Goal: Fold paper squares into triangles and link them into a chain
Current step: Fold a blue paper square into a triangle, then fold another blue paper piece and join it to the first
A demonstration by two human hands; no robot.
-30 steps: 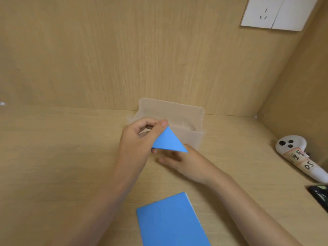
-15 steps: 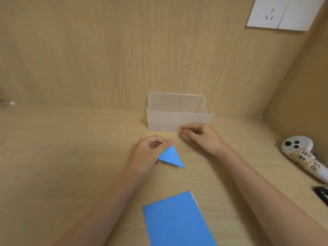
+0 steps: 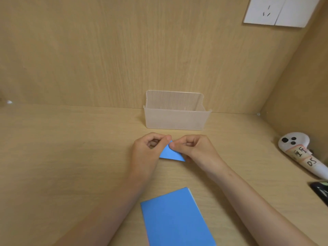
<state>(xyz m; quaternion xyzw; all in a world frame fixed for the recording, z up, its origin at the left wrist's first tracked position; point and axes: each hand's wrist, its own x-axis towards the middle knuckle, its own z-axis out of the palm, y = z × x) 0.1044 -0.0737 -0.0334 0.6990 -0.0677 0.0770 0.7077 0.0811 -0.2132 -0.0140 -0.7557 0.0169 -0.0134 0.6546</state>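
A small blue folded paper triangle (image 3: 170,154) is held just above the wooden desk in the middle of the view. My left hand (image 3: 147,151) pinches its upper tip from the left with thumb and forefinger. My right hand (image 3: 193,150) pinches the same tip from the right, and its palm hides the triangle's right corner. A stack of blue paper squares (image 3: 175,219) lies flat on the desk in front of me, below the hands.
A translucent plastic box (image 3: 174,119) stands against the back wall behind the hands. A white controller with a handwritten label (image 3: 301,155) lies at the right, and a dark object (image 3: 321,191) sits at the right edge. Wooden walls close the back and right.
My right hand came back from the plastic box and took hold of the triangle's tip. The left hand kept the triangle and shifted slightly right.
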